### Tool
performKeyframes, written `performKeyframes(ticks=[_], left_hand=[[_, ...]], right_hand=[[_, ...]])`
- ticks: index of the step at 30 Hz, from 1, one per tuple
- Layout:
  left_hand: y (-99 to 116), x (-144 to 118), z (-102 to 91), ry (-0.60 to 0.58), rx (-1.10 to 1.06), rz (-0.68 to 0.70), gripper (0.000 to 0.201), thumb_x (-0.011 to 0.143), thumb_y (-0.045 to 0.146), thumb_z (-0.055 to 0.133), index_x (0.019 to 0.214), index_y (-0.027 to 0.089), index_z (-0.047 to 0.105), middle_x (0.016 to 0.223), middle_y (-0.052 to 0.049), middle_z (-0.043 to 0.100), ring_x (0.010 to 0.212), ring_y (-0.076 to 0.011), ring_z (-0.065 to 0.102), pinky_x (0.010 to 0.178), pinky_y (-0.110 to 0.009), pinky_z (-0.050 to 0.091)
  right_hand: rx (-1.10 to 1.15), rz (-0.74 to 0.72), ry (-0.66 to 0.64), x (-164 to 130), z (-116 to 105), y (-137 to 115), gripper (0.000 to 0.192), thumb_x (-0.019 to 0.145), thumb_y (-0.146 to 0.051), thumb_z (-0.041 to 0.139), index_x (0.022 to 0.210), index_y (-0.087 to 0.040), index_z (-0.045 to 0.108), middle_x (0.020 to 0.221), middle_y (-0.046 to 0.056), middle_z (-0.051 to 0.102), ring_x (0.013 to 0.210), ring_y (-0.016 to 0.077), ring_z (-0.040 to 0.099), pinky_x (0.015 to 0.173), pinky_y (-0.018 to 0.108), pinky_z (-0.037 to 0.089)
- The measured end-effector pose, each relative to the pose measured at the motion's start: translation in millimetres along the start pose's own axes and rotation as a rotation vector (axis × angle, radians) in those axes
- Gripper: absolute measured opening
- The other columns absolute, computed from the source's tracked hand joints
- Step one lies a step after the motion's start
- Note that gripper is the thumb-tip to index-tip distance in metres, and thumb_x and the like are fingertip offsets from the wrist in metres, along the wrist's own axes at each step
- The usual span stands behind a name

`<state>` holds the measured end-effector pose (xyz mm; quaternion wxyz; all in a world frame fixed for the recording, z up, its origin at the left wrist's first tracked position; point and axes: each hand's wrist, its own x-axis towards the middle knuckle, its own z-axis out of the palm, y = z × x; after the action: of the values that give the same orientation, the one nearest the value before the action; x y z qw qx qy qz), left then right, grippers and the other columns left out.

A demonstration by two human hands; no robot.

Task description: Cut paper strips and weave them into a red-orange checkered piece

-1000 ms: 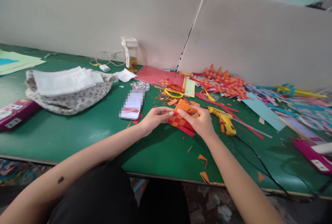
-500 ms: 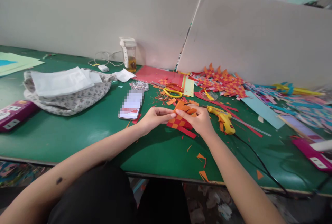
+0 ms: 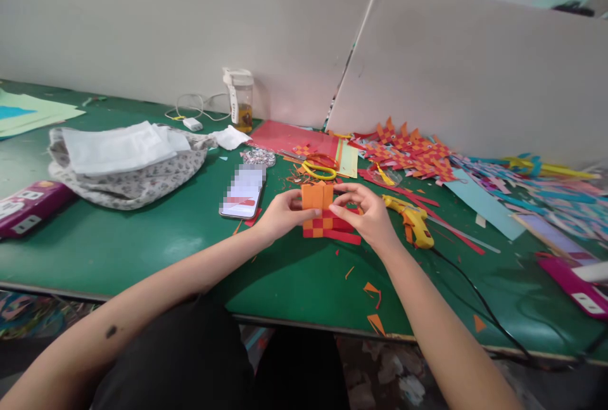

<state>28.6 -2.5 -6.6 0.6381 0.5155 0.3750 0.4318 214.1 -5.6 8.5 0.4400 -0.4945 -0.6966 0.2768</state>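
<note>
A small woven piece of orange and red paper strips is held between both my hands just above the green table. My left hand pinches its left edge. My right hand grips its right side, fingers curled over the red strips. Orange strip ends stand up at the top of the piece and red strip ends stick out at lower right.
A phone lies left of my hands. Yellow scissors and a yellow glue gun with a black cord lie behind and right. Finished woven pieces, paper strips, a cloth bag, a jar and pink boxes surround the area.
The woven piece has been turned from a diagonal to a squared position, with its orange ends now pointing up. Both hands shifted slightly with it.
</note>
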Motion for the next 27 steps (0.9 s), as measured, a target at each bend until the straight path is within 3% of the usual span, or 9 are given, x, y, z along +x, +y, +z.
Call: performKeyframes(ticks=[3, 9, 13, 18, 27], left_hand=[[-2.4, -0.2, -1.7, -0.043, 0.053, 0.024, 0.039, 0.063, 0.032, 0.074, 0.096, 0.013, 0.066, 0.099, -0.009, 0.069, 0.082, -0.0169, 0.065, 0.071, -0.027, 0.050], [-7.7, 0.8, -5.1, 0.013, 0.062, 0.021, 0.039, 0.064, 0.042, 0.072, 0.091, 0.015, 0.069, 0.093, -0.007, 0.071, 0.075, -0.0159, 0.064, 0.064, -0.025, 0.049], [-5.5, 0.6, -3.6, 0.024, -0.001, 0.000, 0.042, 0.062, 0.041, 0.074, 0.094, 0.015, 0.068, 0.094, -0.007, 0.070, 0.073, -0.0148, 0.064, 0.064, -0.025, 0.049], [-3.3, -0.6, -3.2, 0.049, 0.140, -0.010, 0.041, 0.065, 0.045, 0.070, 0.090, 0.012, 0.068, 0.081, -0.007, 0.069, 0.061, -0.0117, 0.059, 0.050, -0.021, 0.044], [-7.9, 3.3, -5.8, 0.082, 0.138, 0.050, 0.040, 0.066, 0.045, 0.069, 0.088, 0.012, 0.067, 0.077, -0.006, 0.066, 0.059, -0.0107, 0.057, 0.051, -0.022, 0.043]], right_hand=[[-0.023, 0.004, -0.029, -2.3, 3.9, -1.9, 0.035, 0.071, -0.036, 0.066, 0.101, -0.021, 0.058, 0.076, 0.002, 0.067, 0.082, 0.0204, 0.063, 0.080, 0.038, 0.045], [0.075, 0.040, -0.108, -1.2, 1.9, -0.1, 0.047, 0.068, -0.036, 0.070, 0.110, -0.020, 0.053, 0.082, 0.004, 0.067, 0.085, 0.0203, 0.063, 0.077, 0.036, 0.048], [0.143, 0.131, -0.145, 1.2, -2.0, 1.9, 0.048, 0.066, -0.035, 0.071, 0.108, -0.021, 0.054, 0.080, 0.003, 0.067, 0.072, 0.0174, 0.063, 0.066, 0.032, 0.050], [0.251, 0.170, -0.060, 1.4, -1.2, 2.6, 0.042, 0.063, -0.034, 0.074, 0.100, -0.021, 0.058, 0.073, -0.001, 0.065, 0.062, 0.0136, 0.061, 0.062, 0.029, 0.051], [0.290, 0.175, 0.047, 2.2, 0.2, 3.6, 0.042, 0.061, -0.037, 0.075, 0.096, -0.022, 0.058, 0.077, 0.001, 0.066, 0.064, 0.0154, 0.063, 0.063, 0.032, 0.053]])
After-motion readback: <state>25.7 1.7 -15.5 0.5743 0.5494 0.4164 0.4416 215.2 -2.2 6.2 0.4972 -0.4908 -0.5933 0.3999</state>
